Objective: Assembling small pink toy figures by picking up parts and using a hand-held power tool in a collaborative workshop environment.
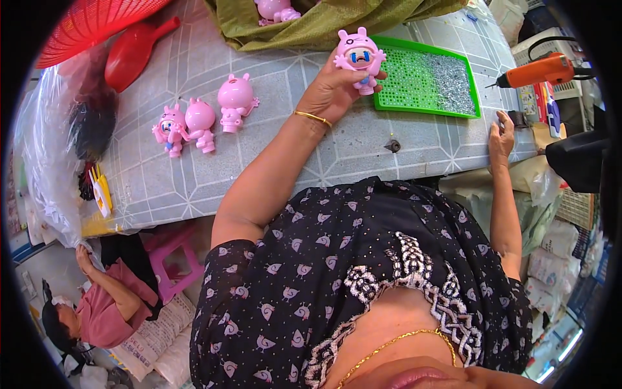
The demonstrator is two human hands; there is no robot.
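A pink toy figure (359, 59) with round ears and a dark-and-white face is gripped upright in my left hand (329, 91), its front showing. That hand is raised over the table beside the left end of a green perforated tray (476, 91). Small silvery screws (447, 81) are heaped at the tray's right side. My right hand (501, 139) rests at the table's right edge, fingers extended and holding nothing visible. Nearest to it is an orange electric screwdriver (536, 71), its bit pointing left. Left of my left forearm stand three more pink figures (201, 120).
An olive cloth (246, 32) with pink figures in it lies at the back. A red scoop (133, 55) and red basket (91, 26) are far left, above yellow-handled cutters (100, 191). A small dark piece (392, 146) lies near the front edge. Another person (107, 301) works lower left.
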